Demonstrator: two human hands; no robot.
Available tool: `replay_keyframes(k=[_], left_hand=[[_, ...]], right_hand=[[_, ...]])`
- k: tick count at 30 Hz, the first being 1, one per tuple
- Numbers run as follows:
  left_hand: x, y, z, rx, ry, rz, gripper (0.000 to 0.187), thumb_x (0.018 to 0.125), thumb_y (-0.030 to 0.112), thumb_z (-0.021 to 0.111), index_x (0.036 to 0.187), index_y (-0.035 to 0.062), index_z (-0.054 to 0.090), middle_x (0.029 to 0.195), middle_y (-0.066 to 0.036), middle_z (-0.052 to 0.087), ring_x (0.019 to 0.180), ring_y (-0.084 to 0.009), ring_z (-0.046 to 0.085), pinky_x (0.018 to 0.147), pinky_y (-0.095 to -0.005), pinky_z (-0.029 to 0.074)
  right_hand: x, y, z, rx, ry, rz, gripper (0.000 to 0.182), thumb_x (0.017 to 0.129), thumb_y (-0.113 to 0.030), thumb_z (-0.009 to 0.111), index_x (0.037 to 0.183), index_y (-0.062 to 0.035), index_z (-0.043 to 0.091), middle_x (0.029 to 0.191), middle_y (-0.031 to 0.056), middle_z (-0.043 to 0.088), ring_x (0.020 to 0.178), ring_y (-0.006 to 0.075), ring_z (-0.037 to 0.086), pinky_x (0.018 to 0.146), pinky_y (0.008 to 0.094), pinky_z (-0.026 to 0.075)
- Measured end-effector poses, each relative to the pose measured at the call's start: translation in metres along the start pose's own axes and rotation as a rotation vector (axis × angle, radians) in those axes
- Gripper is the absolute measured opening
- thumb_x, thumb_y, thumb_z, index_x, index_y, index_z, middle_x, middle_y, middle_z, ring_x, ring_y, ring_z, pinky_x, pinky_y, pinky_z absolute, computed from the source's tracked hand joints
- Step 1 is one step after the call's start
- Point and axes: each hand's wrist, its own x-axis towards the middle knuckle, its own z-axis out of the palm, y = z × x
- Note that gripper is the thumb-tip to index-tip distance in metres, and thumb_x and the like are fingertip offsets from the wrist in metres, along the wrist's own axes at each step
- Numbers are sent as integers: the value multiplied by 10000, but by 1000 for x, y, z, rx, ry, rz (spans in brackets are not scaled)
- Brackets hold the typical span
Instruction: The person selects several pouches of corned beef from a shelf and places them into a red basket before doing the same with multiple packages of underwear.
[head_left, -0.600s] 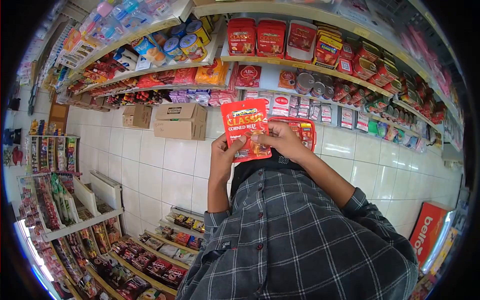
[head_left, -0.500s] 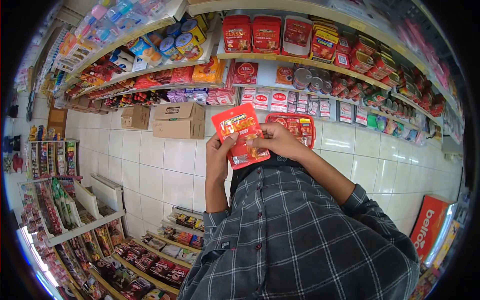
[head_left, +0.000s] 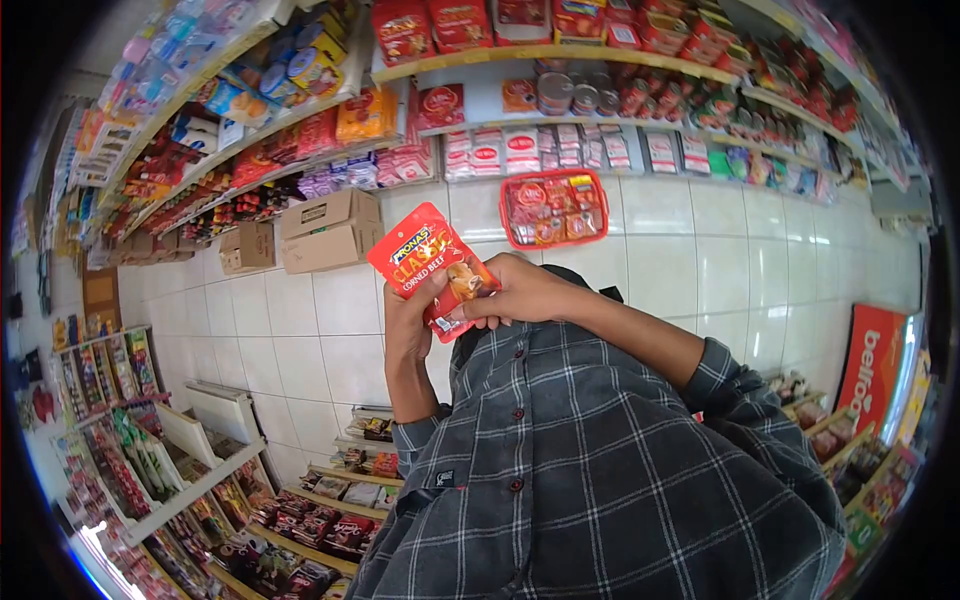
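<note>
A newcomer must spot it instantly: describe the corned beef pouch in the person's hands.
Start at the dark grey, white-checked cloth shirt, then follow its sleeves up to the left hand and right hand. Both hold a flat, glossy red pouch with gold CLASSIC lettering: unlike the similar red pouches shelved beyond, it is tilted, in hand.

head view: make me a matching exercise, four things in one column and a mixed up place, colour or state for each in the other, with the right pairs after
Things:
1. corned beef pouch
2. basket
3. larger cardboard box
4. shirt

Descriptions:
A. brown, beside a smaller box
B. dark, with a pale checked pattern
C. held by the left hand and right hand
D. red-rimmed, with packs inside

Right pairs: 1-C, 2-D, 3-A, 4-B
</note>
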Motion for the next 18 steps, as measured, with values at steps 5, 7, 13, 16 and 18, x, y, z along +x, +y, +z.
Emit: replay_keyframes(k=[5,7,13,16,18], left_hand=[[-27,-16,22,154,-28,-129,246,804,63,689,1024,-19,615,936,-91,669,804,-153,651,710,-293,530],[-36,-29,27,240,-100,-169,241,805,65,692,1019,-21,622,934,-91,672,798,-151,650,701,-286,528],[-42,-49,78,171,-468,-387,253,818,78,677,1045,-9,607,940,-77,664,846,-143,644,747,-292,522],[-36,-53,98,211,-498,-346,264,810,87,692,1041,-17,620,922,-79,674,809,-140,652,719,-284,530],[-37,-56,104,212,-489,-347,275,803,101,704,1040,-17,628,935,-83,674,819,-141,652,723,-281,528]], right_hand=[[-46,46,35,192,215,-18,241,841,-264,699,894,-32,663,711,-5,615,592,48,553,509,201,439],[-67,66,50,309,348,-61,244,836,-261,703,889,-27,655,695,-2,606,582,53,550,506,205,439],[-141,87,66,454,654,-74,208,838,-218,700,859,-24,629,675,-8,586,570,56,535,516,210,439],[-161,84,70,462,743,-43,190,841,-188,694,893,-16,633,732,6,614,612,68,553,554,221,459],[-159,89,74,582,797,-91,219,846,-173,685,964,0,619,814,35,639,670,97,590,595,239,489]])
